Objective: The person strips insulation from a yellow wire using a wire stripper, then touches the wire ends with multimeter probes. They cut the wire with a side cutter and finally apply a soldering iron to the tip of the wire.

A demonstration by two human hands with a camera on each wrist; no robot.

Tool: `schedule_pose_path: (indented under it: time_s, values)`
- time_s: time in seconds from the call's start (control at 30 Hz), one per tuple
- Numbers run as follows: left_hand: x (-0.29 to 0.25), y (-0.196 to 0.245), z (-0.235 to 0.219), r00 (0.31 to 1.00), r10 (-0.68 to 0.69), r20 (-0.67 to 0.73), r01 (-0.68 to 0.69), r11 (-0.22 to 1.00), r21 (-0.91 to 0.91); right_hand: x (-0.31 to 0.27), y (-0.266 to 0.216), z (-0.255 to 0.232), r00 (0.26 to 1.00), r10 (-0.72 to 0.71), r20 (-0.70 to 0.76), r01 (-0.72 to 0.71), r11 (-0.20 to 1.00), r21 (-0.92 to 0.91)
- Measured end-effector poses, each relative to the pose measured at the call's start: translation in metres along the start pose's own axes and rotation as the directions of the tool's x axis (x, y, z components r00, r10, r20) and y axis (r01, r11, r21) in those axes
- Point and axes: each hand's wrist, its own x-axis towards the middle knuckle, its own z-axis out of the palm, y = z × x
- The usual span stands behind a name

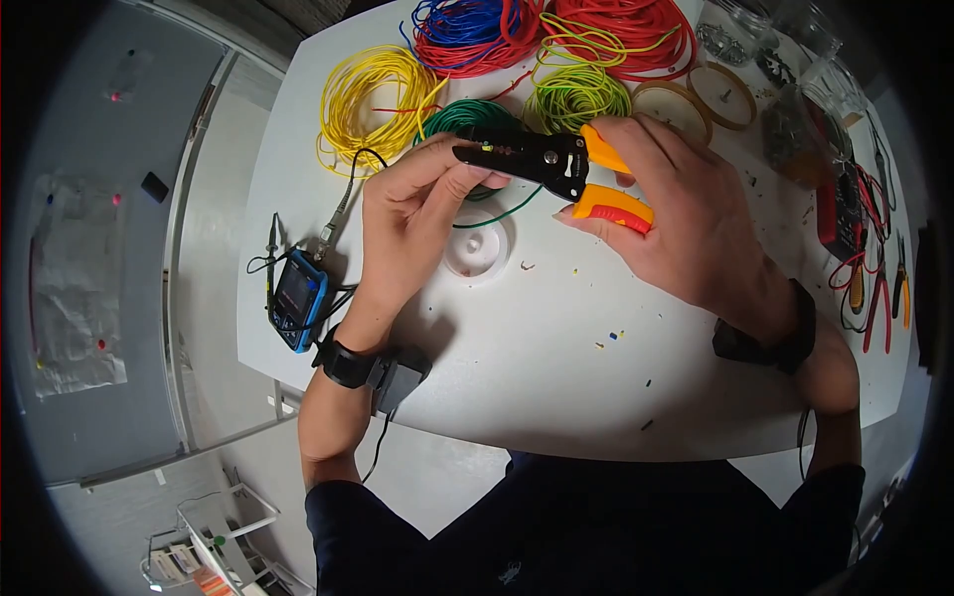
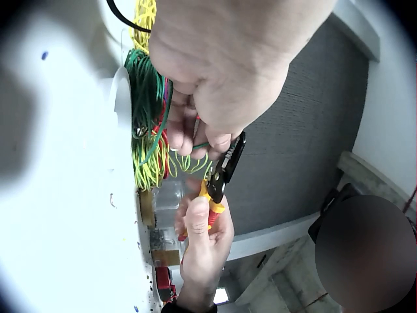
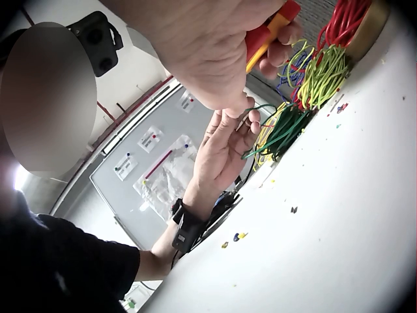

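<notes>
My right hand grips a wire stripper by its orange and red handles, and the black jaws point left. With thumb and fingers, my left hand pinches a green wire close beside the jaws. In the head view the stripper's head covers part of the left fingertips. That wire loops down from the hand toward the green wire coil. Where the wire's end lies in the jaws, I cannot tell. Below the left hand stands a round white dish.
Yellow, red and yellow-green wire coils lie along the far side. A blue handheld meter with a probe sits left. Red-handled pliers and a red meter lie right. Wire scraps dot the white table.
</notes>
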Motion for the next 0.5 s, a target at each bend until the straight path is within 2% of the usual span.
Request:
schedule_pose_path:
  time_s: [0.5]
  values:
    - [-0.0007,0.0005,0.0011,1.000,-0.004,-0.011,0.004,1.000,-0.018,0.0012,-0.0010,-0.0010,1.000,0.002,0.000,-0.002,1.000,0.024]
